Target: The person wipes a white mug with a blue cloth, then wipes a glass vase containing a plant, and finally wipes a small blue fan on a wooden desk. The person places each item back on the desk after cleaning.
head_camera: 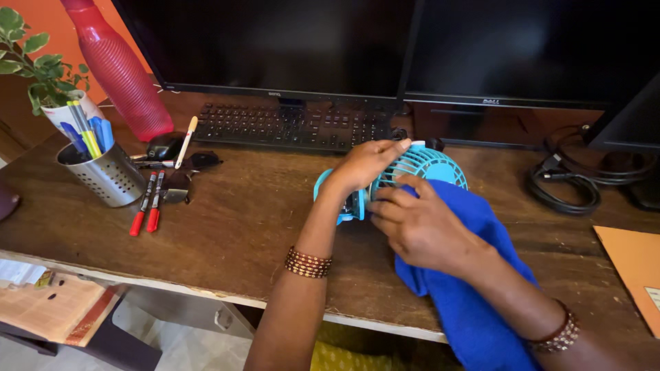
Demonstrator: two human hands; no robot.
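A small turquoise desk fan (423, 167) lies on the wooden desk (240, 220) in front of the keyboard. My left hand (361, 168) grips the fan's grille and body from the left, fingers curled over the top. My right hand (419, 227) presses a blue cloth (474, 275) against the fan's grille from the front. The cloth drapes over my right forearm and hangs past the desk's front edge. Both wrists wear beaded bracelets.
A black keyboard (289, 125) and two dark monitors (275, 41) stand behind the fan. At left are a perforated metal pen holder (110, 175), red markers (148, 206), a red bottle (117, 69) and a potted plant (34, 62). Black cables (570, 182) and an orange folder (636, 268) are at right.
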